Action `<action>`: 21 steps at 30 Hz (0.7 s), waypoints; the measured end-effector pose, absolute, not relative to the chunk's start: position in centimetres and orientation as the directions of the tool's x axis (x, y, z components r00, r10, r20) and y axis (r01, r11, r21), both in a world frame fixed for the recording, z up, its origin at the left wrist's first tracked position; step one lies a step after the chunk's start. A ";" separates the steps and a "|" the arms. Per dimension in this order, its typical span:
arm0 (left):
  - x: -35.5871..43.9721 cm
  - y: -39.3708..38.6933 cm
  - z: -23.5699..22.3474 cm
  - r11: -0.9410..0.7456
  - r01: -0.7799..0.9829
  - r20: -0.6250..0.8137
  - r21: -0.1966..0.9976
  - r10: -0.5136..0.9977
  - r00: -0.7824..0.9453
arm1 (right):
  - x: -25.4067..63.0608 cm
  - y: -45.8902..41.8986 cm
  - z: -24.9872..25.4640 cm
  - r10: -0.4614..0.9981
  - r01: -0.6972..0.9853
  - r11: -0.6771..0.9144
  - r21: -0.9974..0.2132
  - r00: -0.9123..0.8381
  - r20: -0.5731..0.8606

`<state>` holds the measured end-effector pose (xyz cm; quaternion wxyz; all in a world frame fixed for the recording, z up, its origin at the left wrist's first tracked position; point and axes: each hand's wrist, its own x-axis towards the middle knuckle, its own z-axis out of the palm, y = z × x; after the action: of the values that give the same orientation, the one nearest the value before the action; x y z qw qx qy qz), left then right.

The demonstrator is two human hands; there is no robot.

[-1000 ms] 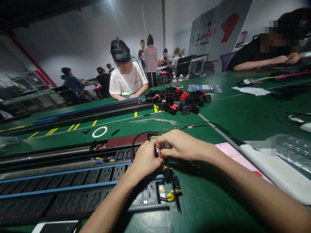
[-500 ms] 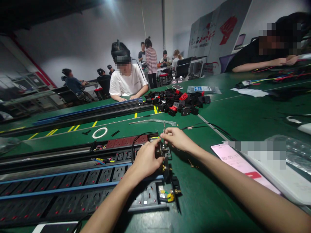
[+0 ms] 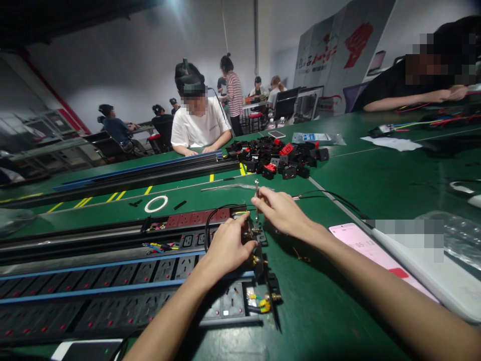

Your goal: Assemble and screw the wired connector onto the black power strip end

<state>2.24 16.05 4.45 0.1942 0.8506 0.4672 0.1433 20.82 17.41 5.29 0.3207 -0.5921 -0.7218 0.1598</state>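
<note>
My right hand point(image 3: 280, 208) is closed on a slim silver wrench point(image 3: 257, 190), held upright with its lower end at the strip ends. My left hand point(image 3: 230, 243) is bent over the end of a black power strip point(image 3: 193, 239), thumb and fingers around its end plate; the grip is partly hidden. Brass screws or terminals stand out near its fingertips. A strip with dark red sockets point(image 3: 199, 217) lies just beyond. Nearer me are blue-edged socket strips point(image 3: 139, 273), the closest with yellow-green wires point(image 3: 263, 304) at its exposed end.
Past the strips lie a white tape ring point(image 3: 156, 204) and a heap of black and red socket modules point(image 3: 276, 158). At right are a pink-screened phone point(image 3: 361, 245), a white device point(image 3: 432, 273) and bubble wrap point(image 3: 447, 235). A co-worker in a white shirt point(image 3: 203, 125) sits opposite.
The wrench stands more clearly upright, and my right hand has shifted slightly up and right with it. My left hand stays on the strip end. The view has moved slightly.
</note>
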 end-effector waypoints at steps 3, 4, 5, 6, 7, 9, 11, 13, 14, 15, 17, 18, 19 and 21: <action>2.3 16.0 4.5 -0.498 0.738 0.072 0.456 0.847 0.527 | 20.7 16.3 7.1 0.906 0.808 0.406 -0.427 -0.295 0.304; 2.3 16.0 4.5 -0.502 0.737 0.078 0.453 0.845 0.528 | 20.5 16.0 7.4 0.888 0.808 0.450 -0.380 -0.360 0.286; 2.3 15.9 4.5 -0.505 0.736 0.084 0.450 0.845 0.528 | 20.4 15.7 7.6 0.873 0.806 0.483 -0.343 -0.410 0.265; 2.2 15.9 4.4 -0.506 0.737 0.090 0.448 0.846 0.526 | 20.2 15.5 7.7 0.860 0.802 0.507 -0.314 -0.448 0.245; 2.2 15.9 4.4 -0.506 0.739 0.093 0.445 0.847 0.524 | 20.1 15.4 7.7 0.850 0.798 0.524 -0.296 -0.473 0.231; 2.2 16.0 4.3 -0.503 0.742 0.095 0.442 0.849 0.519 | 19.8 15.3 7.5 0.839 0.787 0.543 -0.292 -0.495 0.225; 2.2 16.0 4.3 -0.503 0.743 0.096 0.441 0.850 0.518 | 19.7 15.3 7.4 0.833 0.770 0.553 -0.318 -0.499 0.241; 2.2 16.0 4.3 -0.504 0.743 0.097 0.441 0.849 0.519 | 19.8 15.4 7.3 0.827 0.748 0.561 -0.354 -0.497 0.262; 2.2 16.0 4.3 -0.506 0.742 0.097 0.440 0.848 0.520 | 19.8 15.5 7.3 0.823 0.733 0.567 -0.374 -0.499 0.270; 2.2 16.0 4.3 -0.507 0.742 0.097 0.439 0.848 0.522 | 19.9 15.5 7.3 0.818 0.717 0.575 -0.394 -0.504 0.276; 2.2 16.0 4.3 -0.504 0.748 0.097 0.432 0.851 0.517 | 19.9 15.6 7.3 0.806 0.685 0.591 -0.427 -0.521 0.280; 2.2 16.0 4.3 -0.501 0.751 0.099 0.429 0.853 0.513 | 19.9 15.6 7.3 0.801 0.672 0.597 -0.439 -0.529 0.279; 2.3 16.0 4.3 -0.500 0.753 0.101 0.428 0.854 0.510 | 19.9 15.7 7.3 0.796 0.661 0.603 -0.447 -0.538 0.278; 2.3 16.0 4.3 -0.500 0.750 0.102 0.434 0.854 0.511 | 20.0 15.6 7.3 0.784 0.643 0.616 -0.455 -0.558 0.273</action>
<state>2.27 16.00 4.30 0.1697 0.8524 0.4702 0.1534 19.98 15.64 7.28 0.2295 -0.4105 -0.8691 0.1534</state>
